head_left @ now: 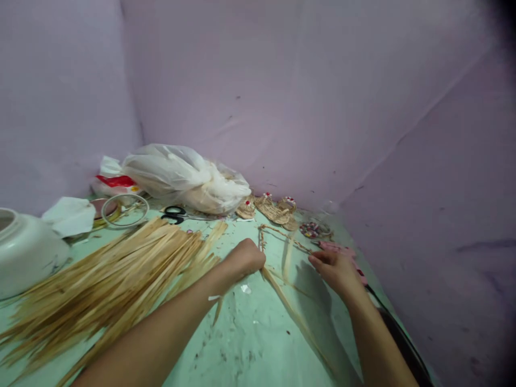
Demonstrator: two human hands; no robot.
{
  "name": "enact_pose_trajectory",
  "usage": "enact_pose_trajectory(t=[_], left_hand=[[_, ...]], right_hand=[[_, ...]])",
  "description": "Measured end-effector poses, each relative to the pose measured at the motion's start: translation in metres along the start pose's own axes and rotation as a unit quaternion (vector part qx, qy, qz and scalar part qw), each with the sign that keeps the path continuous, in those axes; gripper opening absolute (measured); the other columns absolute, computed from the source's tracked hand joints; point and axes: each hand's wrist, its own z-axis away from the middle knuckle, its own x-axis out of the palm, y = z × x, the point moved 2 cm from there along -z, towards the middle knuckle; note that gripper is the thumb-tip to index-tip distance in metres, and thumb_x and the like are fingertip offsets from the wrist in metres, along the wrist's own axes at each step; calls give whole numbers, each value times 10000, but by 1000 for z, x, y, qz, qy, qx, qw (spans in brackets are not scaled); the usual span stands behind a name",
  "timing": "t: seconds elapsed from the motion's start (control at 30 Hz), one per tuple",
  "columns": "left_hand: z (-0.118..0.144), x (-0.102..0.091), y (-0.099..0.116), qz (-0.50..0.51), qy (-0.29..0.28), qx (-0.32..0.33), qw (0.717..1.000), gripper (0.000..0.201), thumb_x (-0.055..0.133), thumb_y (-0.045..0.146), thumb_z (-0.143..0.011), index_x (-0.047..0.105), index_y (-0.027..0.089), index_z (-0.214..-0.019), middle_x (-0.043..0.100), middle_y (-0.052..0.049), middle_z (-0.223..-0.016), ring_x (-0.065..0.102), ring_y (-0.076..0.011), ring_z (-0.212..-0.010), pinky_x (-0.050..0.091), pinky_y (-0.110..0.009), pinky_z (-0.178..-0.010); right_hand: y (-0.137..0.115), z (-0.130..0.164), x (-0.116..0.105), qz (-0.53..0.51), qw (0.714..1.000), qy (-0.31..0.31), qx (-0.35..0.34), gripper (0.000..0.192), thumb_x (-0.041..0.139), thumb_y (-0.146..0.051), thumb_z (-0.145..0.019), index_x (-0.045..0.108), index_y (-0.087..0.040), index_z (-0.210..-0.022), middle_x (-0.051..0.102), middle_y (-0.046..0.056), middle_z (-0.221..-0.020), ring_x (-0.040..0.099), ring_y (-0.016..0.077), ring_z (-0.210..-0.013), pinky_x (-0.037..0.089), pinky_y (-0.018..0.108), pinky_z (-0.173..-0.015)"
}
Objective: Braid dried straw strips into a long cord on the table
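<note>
My left hand (246, 258) is closed in a fist around a braided straw cord (285, 234), near the loose strands. The cord rises from that fist, bends at its top and runs down to the right. There my right hand (332, 267) pinches its other stretch between thumb and fingertips. Long unbraided straw strands (296, 317) trail from below my left fist toward the front of the table. A pale flat strip (287, 258) lies between the hands.
A pile of dried straw strips (121, 279) covers the left. Behind it are black-handled scissors (174, 214), a clear ring (126, 210) and a plastic bag (185, 177). Small woven slippers (276, 209), beads (312, 230) and a pink glue gun (336, 248) lie further right. A white jar (28, 252) stands far left.
</note>
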Motion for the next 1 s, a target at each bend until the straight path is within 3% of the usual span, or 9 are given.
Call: enact_pose_trajectory(t=[0.1,0.23,0.3,0.4,0.5,0.6,0.67,0.83,1.0], left_hand=[[4,0,4,7,-7,-9,1000,63,523,142,-537,534,116,-594,457,-5,-457,385,-94,-430,237,-215,-399],[8,1,8,49,-25,-23,998,25,500,128,-520,487,136,-540,378,29,-386,323,-80,-384,221,-214,-383],[9,2,9,76,-33,-22,996,43,490,113,-504,463,145,-510,340,44,-362,282,-71,-368,194,-216,-377],[11,0,11,78,-31,-17,996,92,479,102,-496,415,159,-464,269,62,-333,216,-59,-349,133,-224,-373],[17,-3,16,65,-35,-20,997,139,470,97,-507,379,163,-426,225,68,-308,180,-50,-332,100,-226,-373],[23,-8,22,86,-64,-24,994,161,461,117,-542,380,158,-409,230,65,-287,181,-47,-309,102,-214,-360],[24,-10,24,101,-87,-23,991,185,459,149,-567,373,160,-404,237,63,-280,172,-45,-289,95,-209,-345],[19,-11,18,110,-107,-10,988,222,475,187,-588,352,163,-405,229,69,-279,144,-36,-267,67,-200,-319],[18,-9,18,118,-117,-19,986,229,477,196,-598,348,166,-412,240,69,-282,150,-36,-260,59,-200,-308]], right_hand=[[-8,-3,-4,47,994,-16,-95,184,515,-248,-694,654,-162,-778,649,52,-734,588,174,-689,433,271,-639],[-29,-3,11,76,953,-118,-268,272,507,-77,-664,668,-220,-830,578,55,-1034,509,179,-949,370,302,-826],[-30,-2,20,97,940,-130,-300,303,527,-62,-655,672,-250,-844,525,50,-1112,447,194,-1022,335,338,-863],[-27,-1,25,109,935,-126,-313,160,590,-135,-656,683,-242,-730,555,43,-1058,412,211,-1039,300,365,-880],[-28,-1,18,91,948,-112,-284,86,586,-176,-663,669,-197,-653,629,48,-847,488,190,-911,326,323,-833],[-32,-1,13,46,983,-51,-169,161,515,-215,-701,664,-167,-741,633,41,-676,529,143,-642,377,254,-641],[-35,0,18,12,994,-23,-111,206,489,-229,-703,666,-161,-784,640,39,-664,522,132,-576,365,232,-563],[-37,3,45,-43,987,-115,-105,258,468,-114,-624,691,-164,-745,659,29,-676,540,130,-619,354,198,-543],[-32,3,50,-109,973,-187,-82,270,467,-110,-613,692,-150,-758,629,7,-604,485,100,-533,327,175,-471]])
